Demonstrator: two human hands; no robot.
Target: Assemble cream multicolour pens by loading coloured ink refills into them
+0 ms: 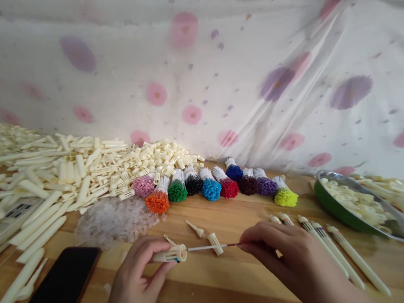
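Observation:
My left hand (136, 275) is closed round a cream slotted pen part (179, 253), its round open end turned to the right. A thin white pen refill (201, 248), dark red toward its right end, is pinched in my right hand (298, 260). The refill's left end meets the mouth of the pen part; how far inside it reaches is hidden. Just behind the refill lie a loose slotted piece (215, 241) and a pointed cream piece (194, 228). Farther back stand bundles of refills, among them orange (157, 202), light blue (211, 189) and red (228, 187).
A black phone (46, 298) lies at the left, near clear plastic bits (113, 221) and a large heap of cream pen parts (67, 163). At the right are several multicolour pens (358, 260) and a green bowl (342, 210) of cream pieces. A flowered plastic sheet (192, 74) hangs behind.

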